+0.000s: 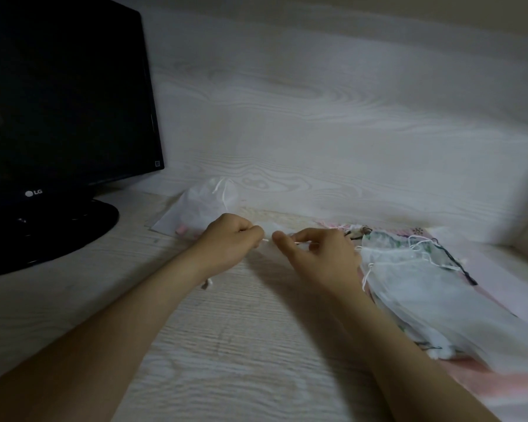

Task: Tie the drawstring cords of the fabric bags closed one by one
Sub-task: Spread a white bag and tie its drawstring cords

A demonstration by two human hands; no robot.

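White drawstring cord (265, 240): being pulled taut, probably tightening a knot.
Grip: left hand (229, 240) and right hand (320, 254) are each pinching it.

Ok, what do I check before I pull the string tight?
1. The left hand pinches the cord: ok.
2. The right hand pinches the cord's other side: ok.
3. Knot looped between the hands: cannot tell, the fingers hide it.
4. This bag's mouth gathered shut: cannot tell, too blurred.
5. The pile of bags at the right lies apart from the cord: ok.
6. The back bag near the monitor is out of the way: ok.
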